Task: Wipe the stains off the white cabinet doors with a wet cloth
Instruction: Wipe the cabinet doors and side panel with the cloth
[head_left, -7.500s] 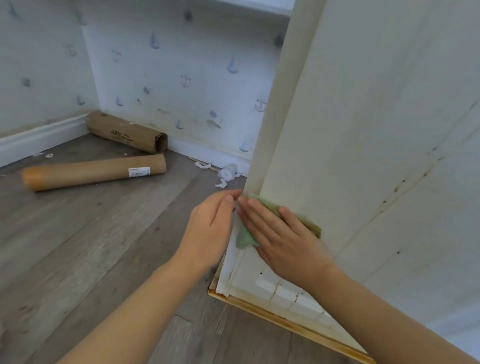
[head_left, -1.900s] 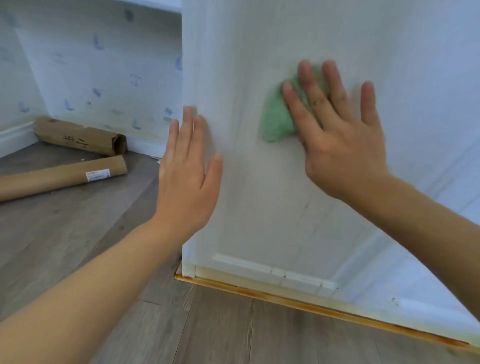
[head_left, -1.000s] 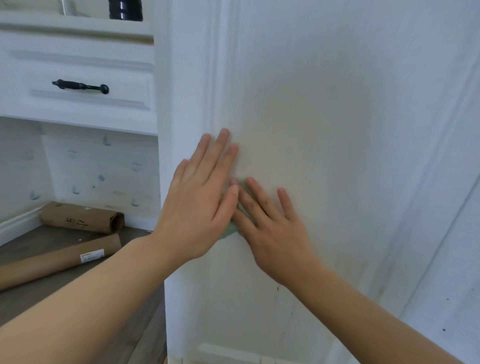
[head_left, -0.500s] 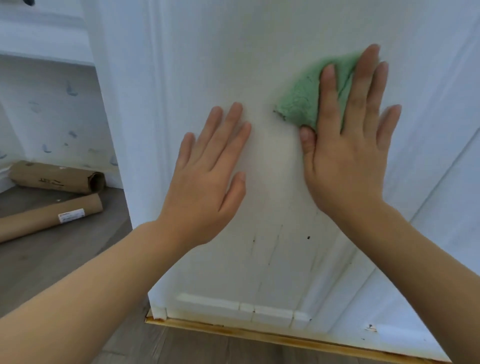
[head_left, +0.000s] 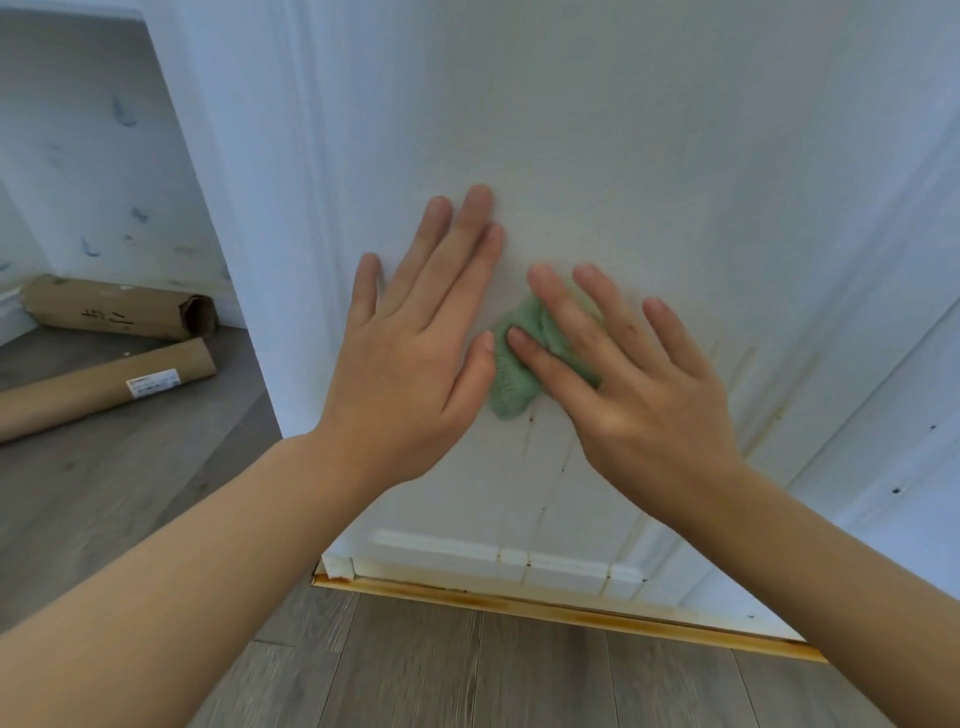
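Observation:
The white cabinet door (head_left: 597, 130) fills most of the view. A bunched green cloth (head_left: 514, 374) lies pressed against its lower middle under my right hand (head_left: 618, 374), whose spread fingers cover most of the cloth. My left hand (head_left: 415, 353) rests flat on the door just left of the cloth, fingers apart, its thumb touching the cloth's edge. Thin dark streaks (head_left: 530, 431) run down the door below the cloth. Yellowish drip marks (head_left: 748, 384) show to the right of my right hand.
The door's bottom edge has a rust-stained yellow strip (head_left: 519, 605) just above the grey wood floor (head_left: 130, 467). Two brown cardboard tubes (head_left: 104, 384) lie on the floor at left, by a patterned wall (head_left: 104, 156). A second white panel (head_left: 893, 441) adjoins at right.
My right hand has dragged the cloth down and to the left, from the upper right of the door to beside my left hand. My left hand stays flat on the door.

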